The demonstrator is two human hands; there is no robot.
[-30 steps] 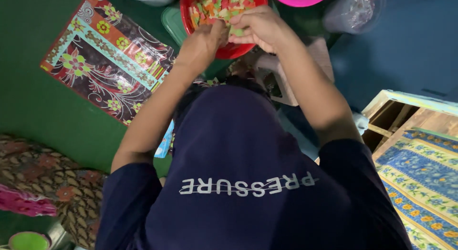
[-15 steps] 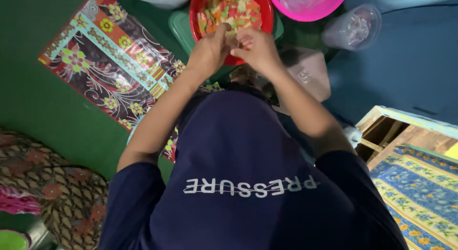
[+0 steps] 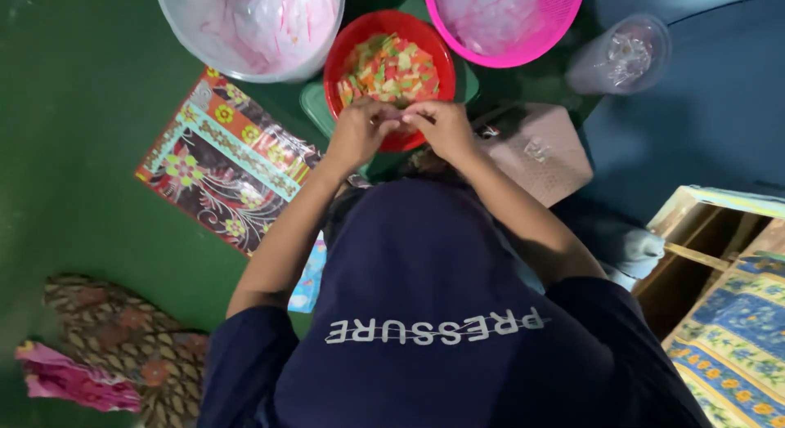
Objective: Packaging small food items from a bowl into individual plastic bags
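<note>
Left hand (image 3: 357, 135), right hand (image 3: 442, 125): fingertips pinched together over red bowl (image 3: 339, 48) near rim, 6 o'clock; held item not discernible. Step: handling coloured pieces (image 3: 390, 68).

I'm looking down at a home floor, work done seated low: green floor covering (image 3: 74, 150), a flowered mat (image 3: 221, 162), plastic bowls (image 3: 391, 64) and a pink basket (image 3: 503, 23) set straight on it, patterned cloth (image 3: 114, 338), a painted wooden crate (image 3: 703, 232).
</note>
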